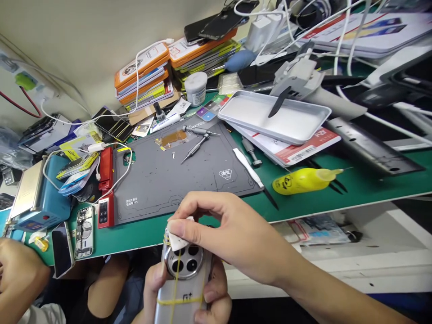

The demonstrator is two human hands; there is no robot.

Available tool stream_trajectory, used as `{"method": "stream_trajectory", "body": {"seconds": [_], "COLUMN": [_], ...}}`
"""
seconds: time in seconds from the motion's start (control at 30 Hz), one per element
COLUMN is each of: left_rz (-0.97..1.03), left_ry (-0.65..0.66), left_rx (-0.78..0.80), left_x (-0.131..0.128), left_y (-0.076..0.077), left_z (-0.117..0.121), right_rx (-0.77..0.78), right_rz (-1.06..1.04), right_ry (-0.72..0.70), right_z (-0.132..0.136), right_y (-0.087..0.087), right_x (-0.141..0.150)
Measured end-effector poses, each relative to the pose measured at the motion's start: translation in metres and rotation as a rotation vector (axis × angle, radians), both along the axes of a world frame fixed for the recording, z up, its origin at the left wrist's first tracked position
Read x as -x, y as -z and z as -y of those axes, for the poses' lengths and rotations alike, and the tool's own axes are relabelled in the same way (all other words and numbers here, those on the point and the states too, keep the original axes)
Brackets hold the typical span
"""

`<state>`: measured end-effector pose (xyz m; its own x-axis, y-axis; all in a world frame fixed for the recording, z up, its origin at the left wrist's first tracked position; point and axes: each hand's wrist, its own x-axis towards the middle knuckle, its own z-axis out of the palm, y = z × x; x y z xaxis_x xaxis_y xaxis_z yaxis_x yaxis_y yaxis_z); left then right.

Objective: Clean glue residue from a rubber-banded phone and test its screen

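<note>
Pale wall (84, 27) rises behind a cluttered green worktable (297, 207). At the far left, another person's hand and forearm (20, 274) rest below a blue machine (54, 198) with a metal top. Next come a dark-screened phone (63, 249) at the table's edge and an opened phone (84, 231) with its inner parts exposed. A red module (105, 189) borders a grey mat (151, 180), on which lie small screwdrivers (196, 147) and an amber strip (171, 140); stacked orange boxes (143, 67) stand behind.

Near the front edge, low in the view, the person's left hand (216, 294) is wrapped around a silver phone (189, 285), thumb on one side and fingers on the other. Yellow bands (182, 302) cross its back, which faces up with its round camera ring (185, 262). Over the phone's top end, the right hand (236, 234) has thumb and forefinger closed on a small white piece (178, 243), cloth or paper, lying against the ring's upper part.

Farther right are a white pry tool (248, 167), a yellow bottle (302, 181) with a needle tip, and a pale tray (275, 118) resting on flat packages (303, 146).
</note>
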<state>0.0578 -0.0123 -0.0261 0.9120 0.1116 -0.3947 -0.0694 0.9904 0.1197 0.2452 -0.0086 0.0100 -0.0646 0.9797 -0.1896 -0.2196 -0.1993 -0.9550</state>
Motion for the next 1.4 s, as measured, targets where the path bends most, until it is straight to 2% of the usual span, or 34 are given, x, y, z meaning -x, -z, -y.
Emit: {"method": "stream_trajectory", "body": {"seconds": [0.07, 0.13, 0.2, 0.3, 0.37, 0.47, 0.6, 0.7, 0.77, 0.83, 0.93, 1.0, 1.07, 1.17, 1.27, 1.4], "left_rz": [-0.002, 0.003, 0.042, 0.122, 0.169, 0.200, 0.160, 0.107, 0.077, 0.045, 0.001, -0.003, -0.008, -0.050, -0.099, -0.099], "left_ry": [-0.009, -0.063, -0.170, -0.331, -0.385, -0.406, -0.380, -0.366, -0.359, -0.373, -0.427, -0.452, -0.467, -0.469, -0.483, -0.518], "left_rx": [-0.004, 0.007, 0.028, 0.044, 0.042, 0.043, 0.047, 0.025, 0.021, 0.033, 0.045, 0.037, 0.020, -0.010, -0.018, 0.007], "left_x": [0.000, 0.000, -0.001, -0.007, -0.011, -0.016, -0.020, -0.020, -0.019, -0.017, -0.016, -0.015, -0.016, -0.018, -0.019, -0.019], "left_y": [-0.002, -0.002, -0.001, 0.000, -0.002, -0.005, -0.005, -0.005, -0.007, -0.010, -0.012, -0.012, -0.011, -0.012, -0.015, -0.018], "left_z": [0.000, 0.001, 0.004, 0.008, 0.010, 0.009, 0.006, 0.001, -0.002, -0.005, -0.007, -0.007, -0.006, -0.005, -0.006, -0.008], "right_rx": [0.031, 0.107, 0.145, 0.106, 0.083, 0.023, 0.021, 0.054, 0.047, 0.006, -0.083, -0.138, -0.182, -0.240, -0.318, -0.407], "right_rz": [-0.056, -0.083, 0.047, 0.362, 0.402, 0.253, -0.010, -0.053, -0.012, 0.036, 0.107, 0.202, 0.338, 0.498, 0.600, 0.676], "right_ry": [-0.028, -0.083, -0.094, 0.037, 0.136, 0.207, 0.130, 0.128, 0.235, 0.407, 0.654, 0.736, 0.725, 0.604, 0.523, 0.492], "right_z": [-0.001, 0.002, 0.004, 0.006, 0.006, 0.004, 0.000, -0.003, -0.003, 0.000, 0.007, 0.013, 0.017, 0.018, 0.015, 0.019], "right_y": [0.002, 0.012, 0.026, 0.044, 0.050, 0.046, 0.037, 0.039, 0.043, 0.046, 0.042, 0.037, 0.033, 0.033, 0.038, 0.045], "right_x": [-0.001, -0.009, -0.022, -0.042, -0.048, -0.040, -0.019, -0.013, -0.014, -0.016, -0.014, -0.007, 0.001, 0.014, 0.023, 0.031]}}
